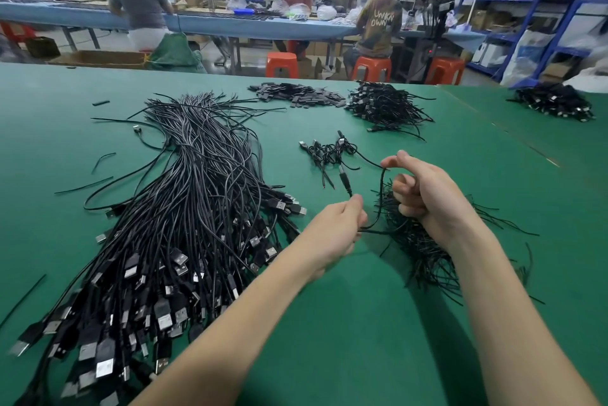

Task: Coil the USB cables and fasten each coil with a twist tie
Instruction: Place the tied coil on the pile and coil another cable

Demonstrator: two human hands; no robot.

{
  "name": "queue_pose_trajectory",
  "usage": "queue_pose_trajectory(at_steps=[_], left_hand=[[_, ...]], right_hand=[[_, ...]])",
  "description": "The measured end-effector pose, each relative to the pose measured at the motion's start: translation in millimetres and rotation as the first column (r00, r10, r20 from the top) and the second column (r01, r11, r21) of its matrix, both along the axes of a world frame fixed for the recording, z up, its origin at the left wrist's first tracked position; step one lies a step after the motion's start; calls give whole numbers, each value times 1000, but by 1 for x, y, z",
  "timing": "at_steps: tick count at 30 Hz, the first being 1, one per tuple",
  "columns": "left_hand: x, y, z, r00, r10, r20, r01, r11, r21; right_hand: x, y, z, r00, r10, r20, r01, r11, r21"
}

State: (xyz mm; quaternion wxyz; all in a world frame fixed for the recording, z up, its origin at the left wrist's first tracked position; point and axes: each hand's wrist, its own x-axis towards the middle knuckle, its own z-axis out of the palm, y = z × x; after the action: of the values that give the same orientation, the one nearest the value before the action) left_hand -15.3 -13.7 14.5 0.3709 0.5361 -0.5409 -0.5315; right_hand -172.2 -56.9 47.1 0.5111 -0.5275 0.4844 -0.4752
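Silver-tipped black USB cables [171, 241] heaped nearest lie left of both hands, while the left hand [332, 228] pinches one thin black cable [378, 208] looping up to the right hand's [427, 195] curled fingers above the green table [329, 323].

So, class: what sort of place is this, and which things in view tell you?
Probably a factory assembly or packing workshop: a big bundle of USB cables on a green worktable, workers on orange stools at a long bench, and blue storage racks.
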Motion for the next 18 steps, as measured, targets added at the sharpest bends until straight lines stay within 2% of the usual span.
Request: queue_pose_trajectory(at_steps=[5,7,9,12,16,18], left_hand=[[-26,17,-2,951,-174,-256,247,925,288],[-30,22,1,903,-238,-359,357,878,317],[-28,21,6,874,-275,-400,406,866,292],[-13,14,16,866,-227,-446,349,912,214],[18,0,26,854,-68,-516,145,983,111],[29,-7,31,789,5,-614,57,995,82]], right_hand=[[5,0,-4,995,30,-94,-32,999,-12],[4,2,-3,990,53,-130,-56,998,-16],[1,2,-1,994,69,-87,-69,998,-4],[-6,2,5,992,110,68,-113,993,37],[-19,7,11,990,85,-109,-80,996,49],[-21,11,9,980,182,-85,-176,982,75]])
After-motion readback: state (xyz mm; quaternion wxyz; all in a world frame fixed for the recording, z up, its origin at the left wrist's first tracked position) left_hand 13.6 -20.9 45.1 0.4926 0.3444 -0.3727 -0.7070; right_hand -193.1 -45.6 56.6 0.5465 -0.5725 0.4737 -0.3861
